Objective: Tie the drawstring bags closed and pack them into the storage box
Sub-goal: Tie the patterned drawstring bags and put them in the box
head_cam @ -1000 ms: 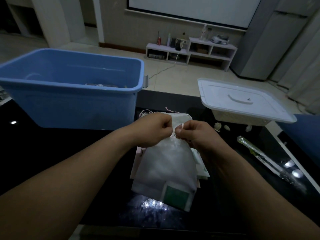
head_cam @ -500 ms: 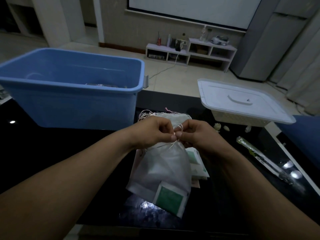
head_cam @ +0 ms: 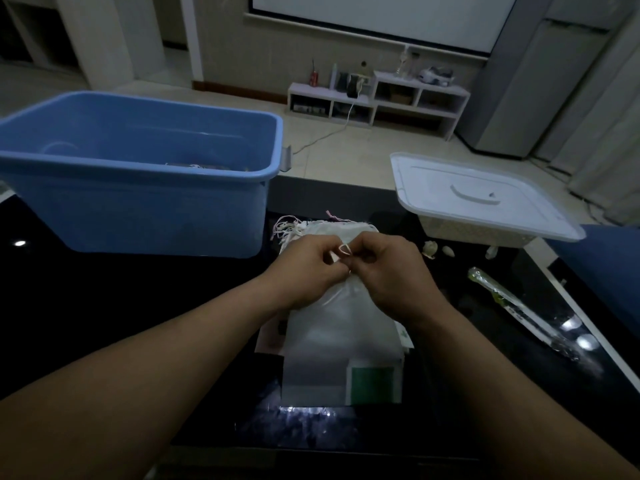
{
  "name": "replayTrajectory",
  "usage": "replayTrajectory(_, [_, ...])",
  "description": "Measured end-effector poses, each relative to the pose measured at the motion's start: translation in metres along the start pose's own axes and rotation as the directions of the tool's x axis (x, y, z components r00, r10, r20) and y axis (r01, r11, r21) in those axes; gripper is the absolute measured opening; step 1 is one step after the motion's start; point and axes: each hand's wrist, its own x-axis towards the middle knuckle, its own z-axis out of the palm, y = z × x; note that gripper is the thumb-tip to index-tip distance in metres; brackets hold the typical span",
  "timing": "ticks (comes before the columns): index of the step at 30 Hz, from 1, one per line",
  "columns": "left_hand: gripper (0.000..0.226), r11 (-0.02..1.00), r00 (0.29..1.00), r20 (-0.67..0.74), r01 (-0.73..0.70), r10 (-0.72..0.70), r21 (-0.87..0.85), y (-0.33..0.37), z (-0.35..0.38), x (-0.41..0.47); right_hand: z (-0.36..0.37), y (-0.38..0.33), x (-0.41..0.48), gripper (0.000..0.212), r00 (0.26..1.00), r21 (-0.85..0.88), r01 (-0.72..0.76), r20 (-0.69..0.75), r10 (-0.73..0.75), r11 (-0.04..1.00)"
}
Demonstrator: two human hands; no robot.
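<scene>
A white drawstring bag (head_cam: 332, 341) with a green label at its lower right corner hangs in front of me over the dark table. My left hand (head_cam: 304, 268) and my right hand (head_cam: 391, 271) meet at its gathered neck, each pinching the thin white drawstring (head_cam: 344, 250), which forms a small loop between the fingertips. Behind the hands lies a pile of more white bags (head_cam: 322, 228) with loose pink and white strings. The blue storage box (head_cam: 138, 174) stands at the left; a little of its contents shows over the rim.
A white lidded container (head_cam: 478, 195) sits at the right rear. A long clear wrapped packet (head_cam: 512, 306) lies along the table's right edge, with small pale bits (head_cam: 431, 249) near the container. Flat packets (head_cam: 270, 336) lie under the held bag.
The bag has swung back from a leftward tilt and hangs straighter. Both hands stay at its neck, and a small loop of drawstring now stands up between the fingertips.
</scene>
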Motion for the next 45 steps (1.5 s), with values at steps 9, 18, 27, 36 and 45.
replayTrajectory(9, [0.017,0.972,0.976,0.214,0.079,-0.03,-0.221,-0.002,-0.022,-0.002,-0.003,-0.006,-0.001,0.009,0.998,0.097,-0.047,-0.035,0.051,0.994])
replayTrajectory(18, [0.024,0.963,0.975,0.222,0.069,-0.01,-0.26,-0.009,-0.021,-0.004,-0.003,-0.004,-0.001,0.005,0.974,0.212,-0.219,-0.001,0.225,0.952])
replayTrajectory(27, [0.023,0.946,0.986,0.115,0.151,-0.122,-0.287,-0.008,-0.028,-0.007,-0.009,0.008,-0.004,0.013,0.893,0.32,-0.408,-0.055,0.447,0.855])
replayTrajectory(36, [0.058,0.682,0.858,0.42,0.497,-0.295,-0.536,0.008,-0.027,-0.01,-0.017,0.004,-0.001,0.009,0.899,0.224,-0.364,-0.169,0.404,0.904])
replayTrajectory(45, [0.03,0.723,0.953,0.104,0.284,-0.284,-0.629,0.011,-0.042,-0.009,-0.012,0.001,-0.006,0.03,0.858,0.545,-0.488,0.157,0.488,0.682])
